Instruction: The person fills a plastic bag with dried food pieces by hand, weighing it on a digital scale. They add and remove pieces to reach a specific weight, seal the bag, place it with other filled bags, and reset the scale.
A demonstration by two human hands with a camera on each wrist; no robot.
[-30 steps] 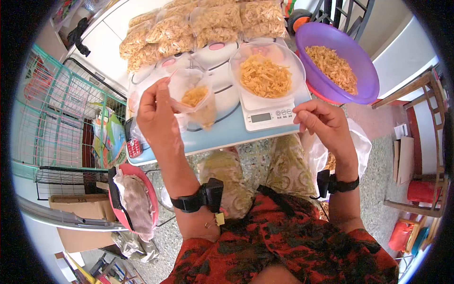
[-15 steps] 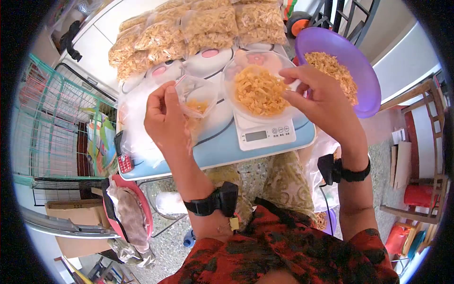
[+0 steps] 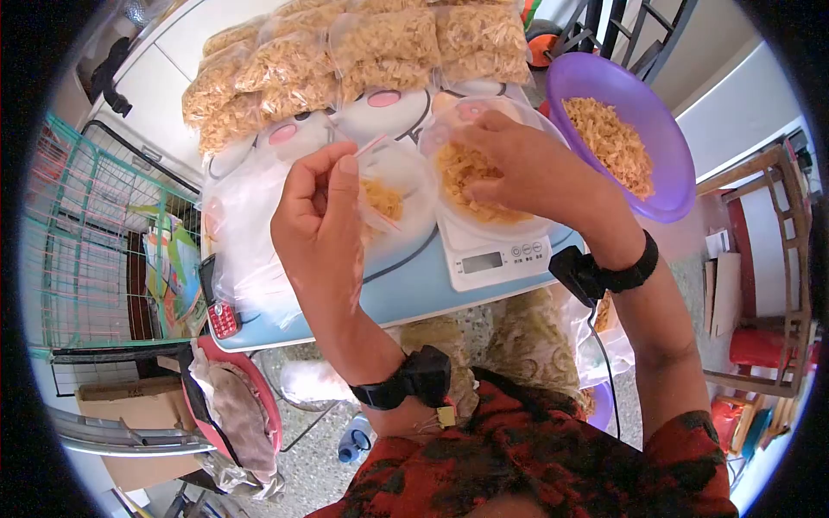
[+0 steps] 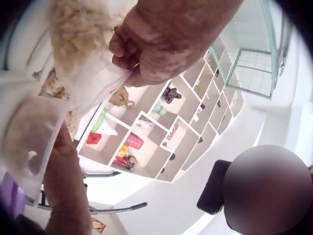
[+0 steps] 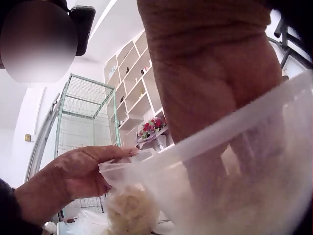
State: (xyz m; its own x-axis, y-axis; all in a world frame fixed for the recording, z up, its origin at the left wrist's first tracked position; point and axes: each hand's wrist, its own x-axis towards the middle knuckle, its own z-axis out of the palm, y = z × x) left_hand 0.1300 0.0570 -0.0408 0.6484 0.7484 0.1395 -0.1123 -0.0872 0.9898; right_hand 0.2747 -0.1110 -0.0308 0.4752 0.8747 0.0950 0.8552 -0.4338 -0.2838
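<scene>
My left hand [image 3: 319, 203] pinches the edge of a clear plastic zip bag [image 4: 80, 44], partly filled with pale yellow dried flakes [image 3: 382, 200]. Beside it, a translucent bowl [image 5: 244, 127] with more of these flakes stands on a white kitchen scale [image 3: 496, 263]. My right hand [image 3: 535, 168] reaches over its rim, with thumb and fingers spread apart down among the flakes. Through the bowl's cloudy wall the fingers show only as blurred shapes in the right wrist view.
Filled bags [image 3: 380, 43] are stacked along the table's back. A purple basin [image 3: 673, 155] of flakes stands at the right. Loose plastic bags [image 3: 250, 233] and a red phone [image 3: 224, 319] lie on the left. A green wire cage [image 3: 86, 233] stands left of the table.
My right hand has moved from beside the scale, up and left into the bowl. The left hand keeps its pinch on the zip bag and has shifted slightly right.
</scene>
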